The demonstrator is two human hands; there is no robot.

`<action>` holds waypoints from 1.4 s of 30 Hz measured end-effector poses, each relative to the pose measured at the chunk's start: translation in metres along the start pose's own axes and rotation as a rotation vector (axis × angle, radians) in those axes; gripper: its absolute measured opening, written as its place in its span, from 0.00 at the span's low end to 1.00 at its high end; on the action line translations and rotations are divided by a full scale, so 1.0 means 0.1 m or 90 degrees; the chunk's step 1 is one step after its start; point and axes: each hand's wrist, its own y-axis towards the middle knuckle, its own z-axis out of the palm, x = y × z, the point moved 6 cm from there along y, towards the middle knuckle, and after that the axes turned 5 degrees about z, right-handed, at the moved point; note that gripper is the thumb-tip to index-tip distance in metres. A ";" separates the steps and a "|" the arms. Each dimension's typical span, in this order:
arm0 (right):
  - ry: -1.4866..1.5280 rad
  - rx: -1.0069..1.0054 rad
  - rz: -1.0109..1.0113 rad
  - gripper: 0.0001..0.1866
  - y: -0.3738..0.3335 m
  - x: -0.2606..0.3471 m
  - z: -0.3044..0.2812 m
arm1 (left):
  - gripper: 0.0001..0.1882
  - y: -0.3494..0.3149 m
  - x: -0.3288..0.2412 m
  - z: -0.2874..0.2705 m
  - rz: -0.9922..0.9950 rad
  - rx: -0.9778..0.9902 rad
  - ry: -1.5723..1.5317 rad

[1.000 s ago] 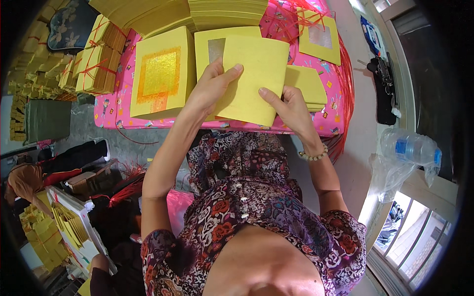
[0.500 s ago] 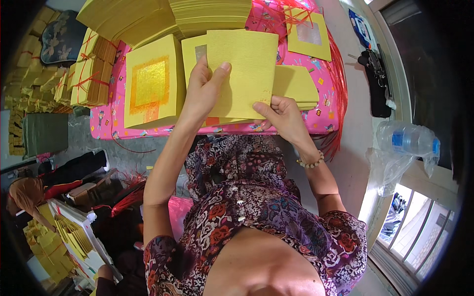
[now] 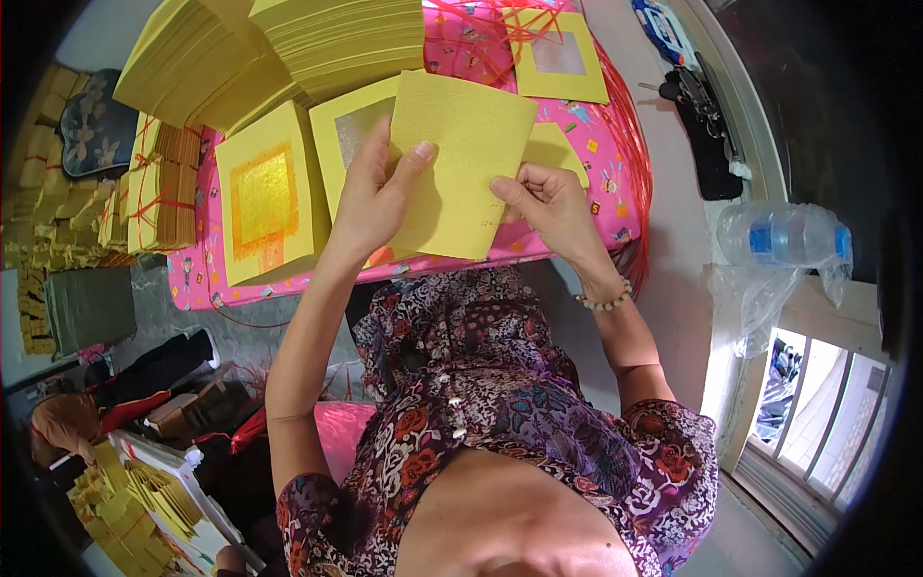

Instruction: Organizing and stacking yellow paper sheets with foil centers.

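Observation:
A plain yellow paper sheet [image 3: 461, 144], possibly several together, is held tilted above the pink table. My left hand [image 3: 377, 197] is closed on its left edge, thumb on top and fingers underneath. The thumb of my right hand [image 3: 550, 207] presses the right edge, its fingers curled below. Partly under the sheet lies yellow paper with a silver square [image 3: 354, 135]. To the left stands a thick yellow paper stack [image 3: 317, 216] with a gold square [image 3: 261, 197] framed in orange on top. More yellow paper [image 3: 558, 149] sits behind my right hand.
Tall yellow paper stacks [image 3: 341, 48] stand at the back of the pink table cover [image 3: 615, 159]. Bundles tied with red string [image 3: 162, 207] are at the left. Red plastic strips [image 3: 625, 106] hang off the right edge. A plastic bottle [image 3: 784, 238] lies by the window.
The whole view has shifted, moving the table leftward in the picture. The held sheet has turned slightly clockwise, and my right hand now grips higher on its right edge.

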 end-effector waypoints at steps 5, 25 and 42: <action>-0.055 -0.024 -0.008 0.12 -0.01 0.13 -0.18 | 0.20 0.21 0.04 0.15 -0.044 0.085 0.010; -0.069 -0.289 0.029 0.16 0.05 -0.52 -0.98 | 0.23 1.06 0.91 0.56 -0.070 0.401 0.531; -0.759 -0.370 -0.034 0.26 -0.17 -0.37 -0.92 | 0.29 0.73 1.08 0.84 -0.058 0.484 0.866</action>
